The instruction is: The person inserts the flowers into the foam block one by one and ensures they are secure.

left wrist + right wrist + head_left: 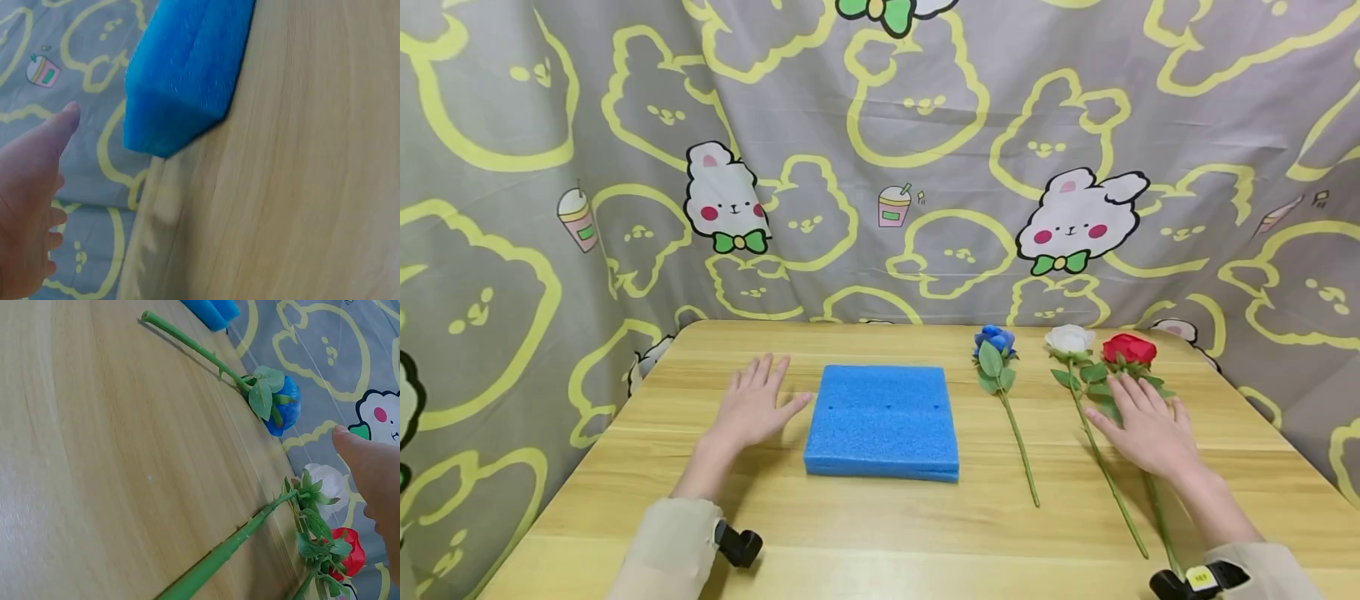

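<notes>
A blue foam block (883, 421) with a row of small holes lies on the table between my hands. My left hand (758, 404) is left of the block with its fingers spread, apart from it and holding nothing. On the right lie a blue rose (996, 342), a white rose (1070, 340) and a red rose (1129, 350), all with long green stems. My right hand (1150, 425), fingers extended, is over the red rose's leaves and stem, hiding part of them. Whether it touches them I cannot tell. In the right wrist view the thumb (362, 453) points toward the blue rose.
The wooden table (760, 533) ends at the back against a grey curtain (820, 108) with yellow outlines and cartoon rabbits. Each wrist carries a small black camera, such as the left camera (739, 543).
</notes>
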`<state>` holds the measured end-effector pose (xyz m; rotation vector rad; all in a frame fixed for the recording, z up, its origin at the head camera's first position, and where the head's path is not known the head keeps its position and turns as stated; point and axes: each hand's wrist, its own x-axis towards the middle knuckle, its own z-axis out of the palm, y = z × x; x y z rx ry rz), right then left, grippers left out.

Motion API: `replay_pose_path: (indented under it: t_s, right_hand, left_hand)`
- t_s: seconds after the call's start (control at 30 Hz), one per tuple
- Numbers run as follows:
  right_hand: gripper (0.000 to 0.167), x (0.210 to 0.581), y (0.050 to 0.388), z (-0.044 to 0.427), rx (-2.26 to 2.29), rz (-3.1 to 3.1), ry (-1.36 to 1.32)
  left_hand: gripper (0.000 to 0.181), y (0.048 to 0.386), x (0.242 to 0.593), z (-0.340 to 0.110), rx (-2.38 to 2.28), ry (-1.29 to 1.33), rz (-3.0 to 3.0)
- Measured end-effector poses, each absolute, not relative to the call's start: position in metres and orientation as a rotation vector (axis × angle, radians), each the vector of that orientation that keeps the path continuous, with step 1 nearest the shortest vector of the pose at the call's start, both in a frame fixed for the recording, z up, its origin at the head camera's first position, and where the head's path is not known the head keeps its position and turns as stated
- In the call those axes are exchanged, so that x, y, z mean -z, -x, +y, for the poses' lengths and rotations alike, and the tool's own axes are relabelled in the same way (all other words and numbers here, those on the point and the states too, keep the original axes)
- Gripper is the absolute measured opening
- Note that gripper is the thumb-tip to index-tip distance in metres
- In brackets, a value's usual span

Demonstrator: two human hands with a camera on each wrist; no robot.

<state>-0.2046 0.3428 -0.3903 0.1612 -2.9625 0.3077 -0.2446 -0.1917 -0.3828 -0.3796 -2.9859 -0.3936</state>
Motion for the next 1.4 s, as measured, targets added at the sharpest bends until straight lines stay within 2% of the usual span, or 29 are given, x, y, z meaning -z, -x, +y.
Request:
replay_pose_path:
  t_s: [0.3, 0.5, 1.07, 1.4]
  right_hand:
    - [0.08, 0.385, 0.205, 0.331, -0.43, -2.917, -0.156]
    - [0.079, 0.382, 0.209, 0.318, -0.686, -2.849, -0.159]
    - [0.062, 0.381, 0.219, 0.282, -1.321, -2.771, -0.098]
    - [0.062, 0.398, 0.228, 0.268, -1.759, -2.672, -0.037]
  left_hand:
    - [0.099, 0.229, 0.38, -0.177, 0.784, 0.521, -2.963]
    - [0.104, 0.222, 0.379, -0.167, 1.15, 0.491, -2.973]
    - [0.099, 0.214, 0.386, -0.156, 1.503, 0.41, -2.93]
    - [0.094, 0.214, 0.39, -0.156, 1.52, 0.489, -2.942]
